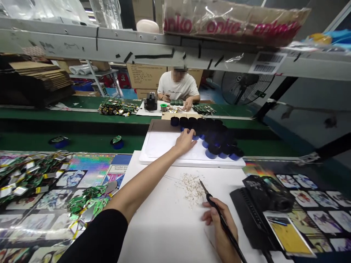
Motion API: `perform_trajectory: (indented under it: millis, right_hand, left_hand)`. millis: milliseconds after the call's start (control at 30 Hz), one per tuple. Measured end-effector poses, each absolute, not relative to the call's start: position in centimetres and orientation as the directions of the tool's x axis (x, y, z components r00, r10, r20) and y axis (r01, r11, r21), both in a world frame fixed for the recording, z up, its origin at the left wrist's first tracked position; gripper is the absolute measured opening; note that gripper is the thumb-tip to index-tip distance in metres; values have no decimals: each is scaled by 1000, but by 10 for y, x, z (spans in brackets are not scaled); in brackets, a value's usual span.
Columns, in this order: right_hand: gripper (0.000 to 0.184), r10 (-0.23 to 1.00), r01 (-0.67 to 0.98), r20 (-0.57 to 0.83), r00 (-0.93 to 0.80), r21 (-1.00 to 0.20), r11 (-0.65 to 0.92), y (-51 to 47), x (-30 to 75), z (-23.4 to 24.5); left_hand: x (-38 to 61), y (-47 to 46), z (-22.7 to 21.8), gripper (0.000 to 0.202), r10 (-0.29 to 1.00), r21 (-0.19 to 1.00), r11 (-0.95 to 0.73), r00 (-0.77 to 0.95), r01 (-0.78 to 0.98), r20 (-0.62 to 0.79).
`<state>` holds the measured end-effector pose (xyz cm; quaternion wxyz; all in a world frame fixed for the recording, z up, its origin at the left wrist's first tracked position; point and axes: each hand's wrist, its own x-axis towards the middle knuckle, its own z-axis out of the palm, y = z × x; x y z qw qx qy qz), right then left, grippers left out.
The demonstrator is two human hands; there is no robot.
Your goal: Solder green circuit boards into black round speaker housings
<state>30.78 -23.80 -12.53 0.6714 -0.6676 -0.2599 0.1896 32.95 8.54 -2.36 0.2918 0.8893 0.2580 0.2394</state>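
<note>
My left hand point(185, 141) reaches across a white tray point(161, 144) to the near left side of a cluster of blue-and-black round cups point(211, 133). Its fingers bend over one cup at the edge of the group; the hand partly hides that cup. In my right hand point(223, 226) is a soldering iron point(212, 201), held like a pen, with its tip pointing up and left. The tip hovers by a scatter of small pale bits point(192, 186) on the white work sheet point(164, 215).
Piles of green circuit boards with batteries point(30, 175) lie at left. A black soldering station point(255, 208) stands at right. Two blue cups holding boards point(117, 142) sit on the green belt point(87, 137). A shelf point(109, 44) crosses overhead. A co-worker point(178, 86) sits opposite.
</note>
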Motion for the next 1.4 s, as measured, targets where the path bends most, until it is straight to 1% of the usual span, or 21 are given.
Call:
perform_trajectory:
  millis: [100,200,267,333,367,400,433,467,500,567,667,733,800,867,933,1000,1133,1200,1267,1333,1400]
  right_hand:
    - [40,614,172,127,779,-985,-15,-241,311,-126]
    - [40,623,242,151,768,-968,-64,-242,312,-123]
    - [40,614,241,162,773,-970,-47,-241,310,-119]
    - [40,606,221,161,779,-975,-25,-240,307,-113]
    - [40,608,218,162,778,-976,-19,-240,304,-110]
    - [40,615,221,162,772,-975,-20,-240,302,-107]
    - [41,624,232,165,764,-972,-27,-240,300,-104]
    - [41,632,250,169,756,-967,-40,-241,298,-101]
    - [41,643,269,169,747,-961,-60,-242,297,-98]
    - [42,666,305,160,729,-947,-106,-244,295,-95]
    - [42,698,356,162,698,-924,-141,-247,294,-93]
    - [41,712,379,165,683,-913,-152,-249,294,-94]
    - [40,719,390,168,674,-908,-154,-249,293,-94]
    - [38,707,391,187,682,-910,-136,-250,292,-96]
    - [37,693,381,215,688,-920,-94,-250,291,-98]
    - [35,690,378,250,680,-925,-38,-250,290,-101]
    - [30,688,419,309,656,-908,8,-251,291,-102]
    - [29,682,446,325,656,-895,-3,-251,292,-100]
    - [29,674,474,334,659,-880,-28,-251,292,-98]
    - [27,658,511,353,665,-858,-55,-249,291,-95]
    - [25,632,566,409,658,-823,-57,-246,288,-93]
  left_hand:
    - [325,86,-18,12,594,647,-699,750,304,290]
    - [291,84,-7,14,537,651,-719,791,246,294]
    - [252,79,1,19,487,656,-723,832,215,265]
    - [204,68,6,26,396,667,-725,896,173,199]
    - [180,59,6,26,316,678,-723,936,134,152]
    - [156,48,4,24,212,695,-714,972,84,100]
    - [133,34,-1,22,149,710,-701,987,67,55]
    - [113,19,-7,19,132,714,-697,991,72,29]
    - [96,4,-14,17,148,712,-697,989,90,21]
    - [67,-26,-30,15,245,714,-686,968,139,48]
    - [35,-49,-44,26,407,766,-611,909,200,88]
    - [14,-45,-44,25,554,772,-580,821,259,141]
    - [-7,-28,-42,18,703,704,-589,682,398,202]
    - [-26,-8,-42,22,780,565,-586,595,581,196]
    - [-41,9,-44,29,785,430,-593,608,681,121]
    - [-49,18,-48,35,747,357,-631,663,689,41]
    - [-47,22,-52,30,675,341,-693,738,636,-6]
    - [-42,22,-47,24,654,369,-699,756,612,-16]
    - [-37,23,-36,18,632,434,-685,774,586,-47]
    - [-31,23,-21,14,617,538,-633,783,556,-83]
    - [-23,22,-7,13,621,660,-550,779,512,-86]
